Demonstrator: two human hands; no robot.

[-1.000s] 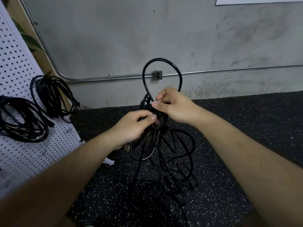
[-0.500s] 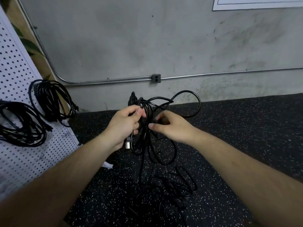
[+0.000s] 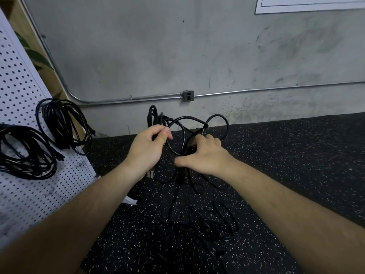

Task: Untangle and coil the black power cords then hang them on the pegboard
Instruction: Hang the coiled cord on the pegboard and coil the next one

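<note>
At frame centre, the cord (image 3: 185, 120) was held in loops, clamped by the curled fingers of the left hand (image 3: 147, 148); one strand was hooked by the right hand (image 3: 205, 157). Untangling was judged under way; the slack at lower centre would need to be freed next.

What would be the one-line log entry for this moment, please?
stage: untangling | left hand: grips cord bundle | right hand: grips same bundle | pegboard: two coils hung | floor: more tangled cord
</note>
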